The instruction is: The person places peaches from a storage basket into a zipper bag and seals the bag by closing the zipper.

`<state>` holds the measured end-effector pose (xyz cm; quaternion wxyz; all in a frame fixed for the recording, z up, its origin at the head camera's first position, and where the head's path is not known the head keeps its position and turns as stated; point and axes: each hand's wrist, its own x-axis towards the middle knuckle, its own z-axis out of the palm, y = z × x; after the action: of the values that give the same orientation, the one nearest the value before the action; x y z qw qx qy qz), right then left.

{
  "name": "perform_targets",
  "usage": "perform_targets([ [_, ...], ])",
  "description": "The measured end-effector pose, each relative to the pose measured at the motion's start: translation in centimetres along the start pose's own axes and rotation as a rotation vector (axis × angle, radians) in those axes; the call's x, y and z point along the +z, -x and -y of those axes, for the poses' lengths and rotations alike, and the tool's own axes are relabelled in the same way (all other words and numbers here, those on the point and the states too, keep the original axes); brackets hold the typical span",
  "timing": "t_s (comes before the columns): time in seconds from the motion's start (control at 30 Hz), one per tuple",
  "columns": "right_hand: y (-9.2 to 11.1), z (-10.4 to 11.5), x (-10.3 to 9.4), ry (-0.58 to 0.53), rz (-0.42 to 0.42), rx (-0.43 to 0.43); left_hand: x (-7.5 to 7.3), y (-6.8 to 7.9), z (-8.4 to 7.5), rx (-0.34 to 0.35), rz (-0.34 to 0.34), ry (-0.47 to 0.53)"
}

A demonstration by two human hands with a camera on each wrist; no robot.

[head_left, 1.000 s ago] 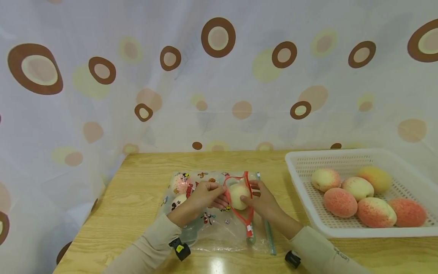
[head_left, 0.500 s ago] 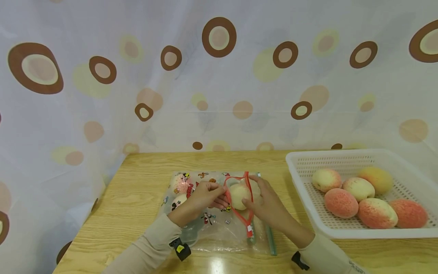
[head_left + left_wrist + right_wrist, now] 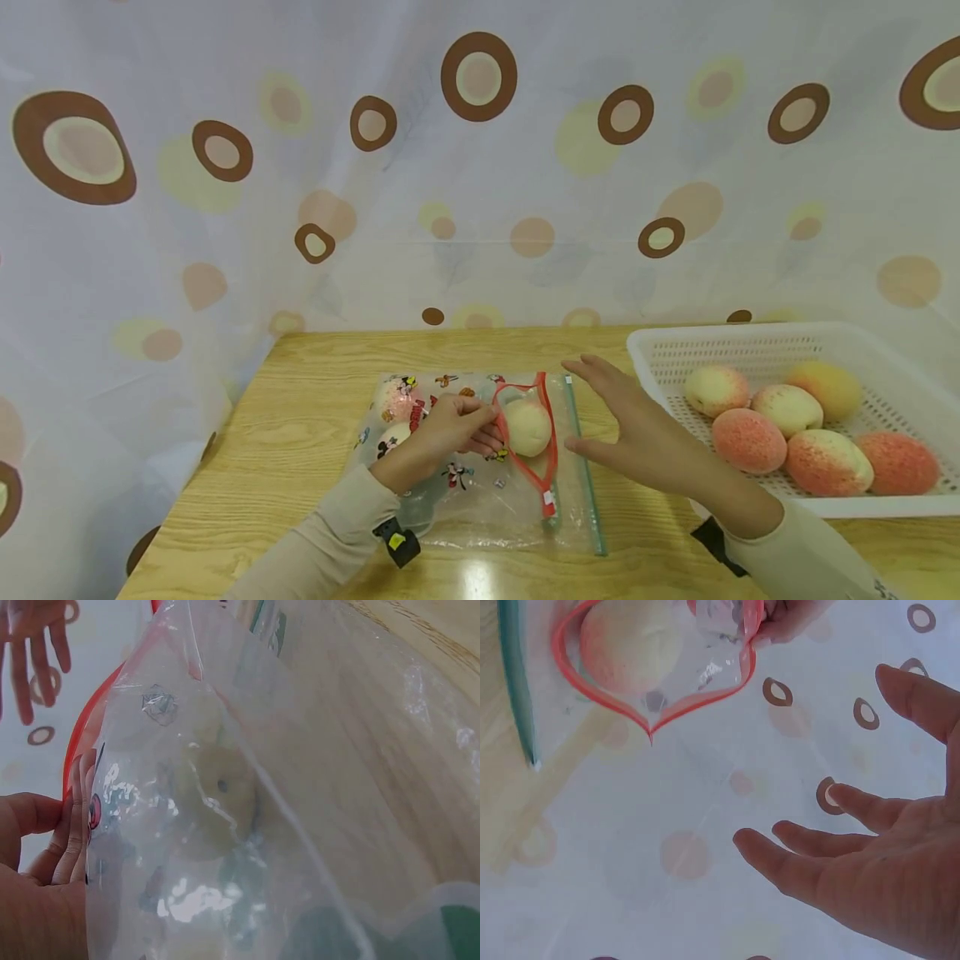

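A clear printed zip bag [image 3: 480, 512] lies flat on the table, its red zip edge [image 3: 534, 477] spread apart. My left hand [image 3: 452, 429] pinches that red edge between thumb and fingers, also plain in the left wrist view. Just inside the mouth sits a pale peach [image 3: 528, 428], which shows a pink side in the right wrist view. Two more peaches, one pinkish [image 3: 397, 402], show through the bag's left end. My right hand [image 3: 645, 429] hovers with spread fingers between bag and basket, holding nothing.
A white perforated basket [image 3: 663, 454] at the right holds several peaches [image 3: 825, 461] and a yellower fruit [image 3: 825, 390]. Under the red-edged bag, a green zip strip [image 3: 587, 475] runs along the right side. A patterned curtain [image 3: 480, 208] hangs behind the wooden table [image 3: 300, 417].
My right hand has let go of the peach and pulled away to the right, fingers spreading. The peach stays in the bag's mouth. My left hand keeps its hold on the edge.
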<state>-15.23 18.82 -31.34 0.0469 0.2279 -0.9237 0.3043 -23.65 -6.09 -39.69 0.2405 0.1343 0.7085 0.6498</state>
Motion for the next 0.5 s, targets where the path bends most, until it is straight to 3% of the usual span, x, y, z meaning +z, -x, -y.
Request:
perform_targets([
  [0.27,0.3,-1.8,-4.3,0.166,0.055,0.020,0.0,-0.2,0.2,-0.006,0.004,0.010],
  [0.5,0.8,-6.1,-7.0,0.290,0.123,0.033,0.1,-0.2,-0.2,-0.025,-0.009,0.004],
])
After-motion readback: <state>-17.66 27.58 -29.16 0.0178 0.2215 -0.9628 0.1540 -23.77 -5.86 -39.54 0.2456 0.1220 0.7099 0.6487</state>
